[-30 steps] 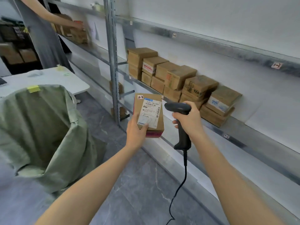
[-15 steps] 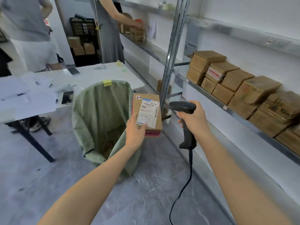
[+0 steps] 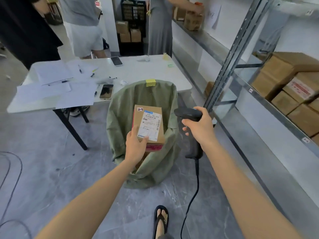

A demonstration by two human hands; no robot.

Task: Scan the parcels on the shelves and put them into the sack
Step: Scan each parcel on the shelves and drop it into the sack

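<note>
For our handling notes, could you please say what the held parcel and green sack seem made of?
The parcel looks like matte brown cardboard, given its flat faces and crisp edges. The sack seems dull green woven plastic or cloth: it creases and slumps softly, though no weave is discernible.

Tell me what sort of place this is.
Probably a parcel sorting room: metal shelving stacked with cardboard boxes, a labelled parcel held over a green sack, and a corded barcode scanner in the right hand.

Brown parcel (image 3: 148, 124), green sack (image 3: 120, 121), black scanner (image 3: 189, 114)
</note>
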